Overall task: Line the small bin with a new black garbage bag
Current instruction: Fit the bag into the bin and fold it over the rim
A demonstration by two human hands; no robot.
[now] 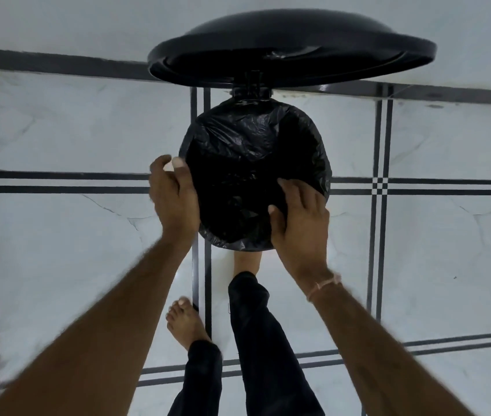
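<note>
A small round bin stands on the floor below me, its black lid swung up and open at the far side. A crinkled black garbage bag fills the bin's mouth and is folded over its rim. My left hand is at the bin's left rim with curled fingers, thumb against the bag's edge. My right hand presses on the bag at the near right rim, fingers spread over the plastic. The bin's body is hidden under the bag.
The floor is white marble tile with dark double stripes. A dark skirting line runs along the white wall behind the bin. My bare left foot stands back, and my right foot sits at the bin's base.
</note>
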